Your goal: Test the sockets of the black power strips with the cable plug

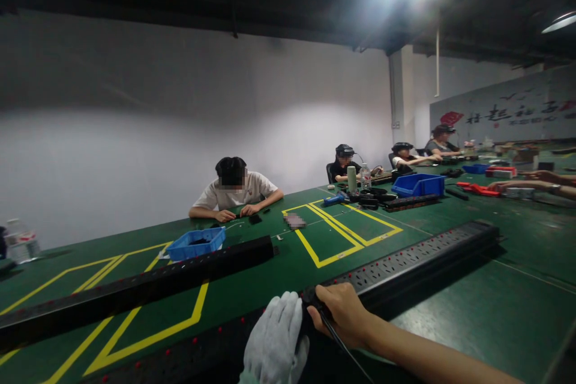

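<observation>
A long black power strip (418,260) with slotted sockets and red dots runs diagonally across the table before me. My left hand (274,336), in a pale grey glove, lies over the strip, its fingers straight and together across the top and the thumb on the near side. Just right of it, my bare right hand (339,312) is closed around a black plug (310,296) against the strip's top. A thin black cable (339,342) trails from the plug toward me. The plug's underside is hidden, so I cannot tell whether it is seated in a socket.
Another long black strip (135,291) lies to the left, beside a light-blue tray (193,244). Yellow tape (339,259) marks the green table (252,288). A person (236,189) sits opposite. Farther right are a blue bin (418,185), a bottle (365,176) and several other people.
</observation>
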{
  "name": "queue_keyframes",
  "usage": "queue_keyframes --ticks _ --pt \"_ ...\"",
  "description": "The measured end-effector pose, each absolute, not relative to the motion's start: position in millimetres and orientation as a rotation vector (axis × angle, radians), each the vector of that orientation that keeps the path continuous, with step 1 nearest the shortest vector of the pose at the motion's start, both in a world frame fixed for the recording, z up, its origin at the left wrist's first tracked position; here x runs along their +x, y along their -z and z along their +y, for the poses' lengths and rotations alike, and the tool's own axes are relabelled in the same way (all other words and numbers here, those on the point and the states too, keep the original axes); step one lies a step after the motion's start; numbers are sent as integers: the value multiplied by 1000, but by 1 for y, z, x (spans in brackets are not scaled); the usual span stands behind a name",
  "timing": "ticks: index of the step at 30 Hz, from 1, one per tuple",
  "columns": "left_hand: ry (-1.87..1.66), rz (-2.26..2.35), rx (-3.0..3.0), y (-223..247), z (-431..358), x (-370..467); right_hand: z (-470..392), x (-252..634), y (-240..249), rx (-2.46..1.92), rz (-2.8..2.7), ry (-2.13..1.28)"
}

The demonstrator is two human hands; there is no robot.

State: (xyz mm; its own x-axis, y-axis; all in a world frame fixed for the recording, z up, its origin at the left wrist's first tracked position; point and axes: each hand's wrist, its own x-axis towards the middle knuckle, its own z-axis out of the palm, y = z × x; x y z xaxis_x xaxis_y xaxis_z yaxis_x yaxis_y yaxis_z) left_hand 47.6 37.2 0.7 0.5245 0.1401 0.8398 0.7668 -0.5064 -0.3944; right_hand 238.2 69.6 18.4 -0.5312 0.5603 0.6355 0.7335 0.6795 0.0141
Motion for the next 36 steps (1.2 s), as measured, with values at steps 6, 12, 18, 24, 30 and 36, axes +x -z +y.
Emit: queue_keyframes --ticks 6,12,18,24,30,36 --pt "1017 -719 -1948 0 41 49 70 239 -19 -989 -2263 315" --pt "981 -745 -1955 -3 34 50 67 239 -22 -995 -2256 320" --pt "952 -792 -1986 2 32 47 65 238 -24 -1016 -2256 328" --pt "948 -780 -1988 1 32 46 66 238 -24 -1011 -2268 307" --pt "968 -794 -1990 4 32 46 65 239 -23 -1018 -2275 315" --pt "881 -860 -2033 12 33 42 65 239 -24 -1035 -2273 333"
